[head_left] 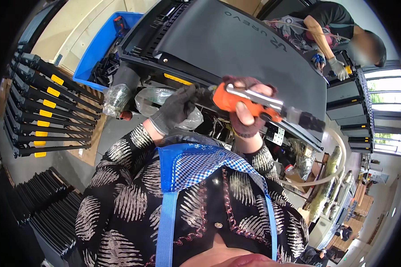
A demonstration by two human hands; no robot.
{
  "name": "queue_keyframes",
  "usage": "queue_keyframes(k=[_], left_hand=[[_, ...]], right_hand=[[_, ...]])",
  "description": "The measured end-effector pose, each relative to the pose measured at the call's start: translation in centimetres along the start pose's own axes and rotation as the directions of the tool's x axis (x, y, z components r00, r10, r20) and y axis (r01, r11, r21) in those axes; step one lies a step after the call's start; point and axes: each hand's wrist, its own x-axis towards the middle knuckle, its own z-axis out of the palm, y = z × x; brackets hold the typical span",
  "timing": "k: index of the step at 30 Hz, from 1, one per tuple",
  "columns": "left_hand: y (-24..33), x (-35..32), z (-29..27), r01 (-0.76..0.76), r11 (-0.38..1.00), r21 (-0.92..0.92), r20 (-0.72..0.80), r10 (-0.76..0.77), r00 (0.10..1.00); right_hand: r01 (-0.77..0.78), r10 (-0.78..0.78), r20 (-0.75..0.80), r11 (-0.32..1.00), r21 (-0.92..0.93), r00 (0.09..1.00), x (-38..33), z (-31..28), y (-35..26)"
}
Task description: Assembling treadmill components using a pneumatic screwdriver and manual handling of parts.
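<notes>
My right hand [247, 116], in a dark fingerless glove, is wrapped around an orange air screwdriver [229, 99]. The tool lies sideways with its nose to the left, and a clear hose runs from its rear end. My left hand [178, 109], in a dark grey glove, is closed by the tool's nose; whatever its fingers pinch is hidden. Both hands are over the near edge of a large dark treadmill [236, 42]. A yellow label [177, 78] shows on its side, and clear plastic wrap [153, 101] hangs beside my left hand.
A blue bin [87, 62] with black parts stands at the far left. Several black frames with yellow labels [44, 113] are racked at left, above stacked black strips [44, 196]. At the far right another person's gloved hand [338, 69] works. The air hose [341, 155] loops at right.
</notes>
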Motion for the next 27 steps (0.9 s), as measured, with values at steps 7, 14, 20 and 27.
queue_keyframes(k=[7,14,20,27], left_hand=[[5.2,1.7,-3.0,-0.289,0.935,-0.207,-0.141,0.263,0.954],[5.6,2.8,-6.1,-0.347,0.936,-0.054,-0.192,0.332,0.924],[2.8,2.6,-0.8,-0.356,-0.278,0.892,0.449,0.451,0.772],[0.8,3.2,-0.8,-0.253,-0.628,0.736,0.540,0.319,0.779]], right_hand=[[-0.072,0.072,0.020,0.997,-0.031,0.997,4.2,4.1,7.2],[-0.090,0.130,0.172,0.970,-0.224,0.977,8.4,6.0,11.8],[-0.338,0.454,0.203,0.838,-0.429,0.868,12.4,9.2,13.3],[-0.298,0.381,0.225,0.896,-0.330,0.897,12.0,9.0,15.4]])
